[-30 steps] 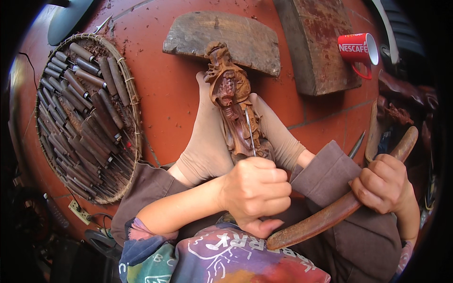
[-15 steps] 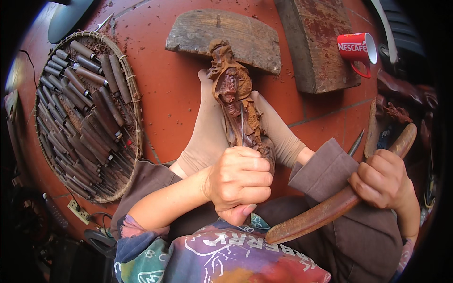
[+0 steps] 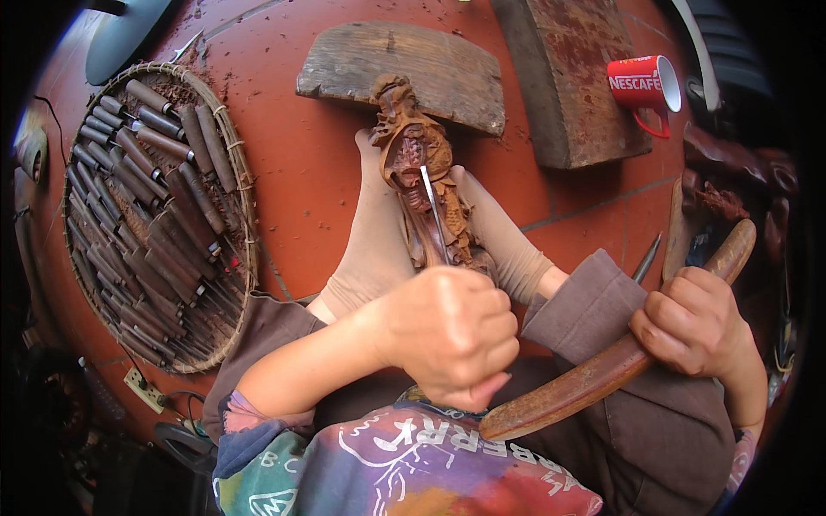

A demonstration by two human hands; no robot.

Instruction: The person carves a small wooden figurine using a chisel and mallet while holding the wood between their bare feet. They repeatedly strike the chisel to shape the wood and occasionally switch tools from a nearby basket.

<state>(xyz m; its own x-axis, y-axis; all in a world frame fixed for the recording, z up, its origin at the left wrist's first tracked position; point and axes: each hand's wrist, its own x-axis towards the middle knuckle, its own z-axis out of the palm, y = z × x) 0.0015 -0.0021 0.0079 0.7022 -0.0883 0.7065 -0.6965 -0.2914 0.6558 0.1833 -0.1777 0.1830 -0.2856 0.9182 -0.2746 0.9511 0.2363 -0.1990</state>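
My left hand [image 3: 452,340] is closed round a carving chisel, its handle hidden in the fist. The chisel's thin bright blade [image 3: 436,215] points away from me over the carved brown wooden figure [image 3: 415,155]; whether its tip touches the wood I cannot tell. The figure lies between my two socked feet [image 3: 357,249], its far end against a thick weathered wooden block [image 3: 404,69] with a rounded far edge. My right hand [image 3: 695,325] grips a long curved wooden club [image 3: 568,391] near its far end. The club's near end lies low beside my left fist.
A round woven basket [image 3: 249,185] full of wooden-handled chisels stands at the left. At the back right, a red mug [image 3: 635,79] rests by a long wooden beam [image 3: 572,77]. A pointed tool [image 3: 647,258] lies beyond my right knee. Wood chips dot the red tiles [image 3: 314,168].
My left fist has turned and shifted slightly right. The chisel's tip has swung up and left over the figure. The right hand and club have barely moved.
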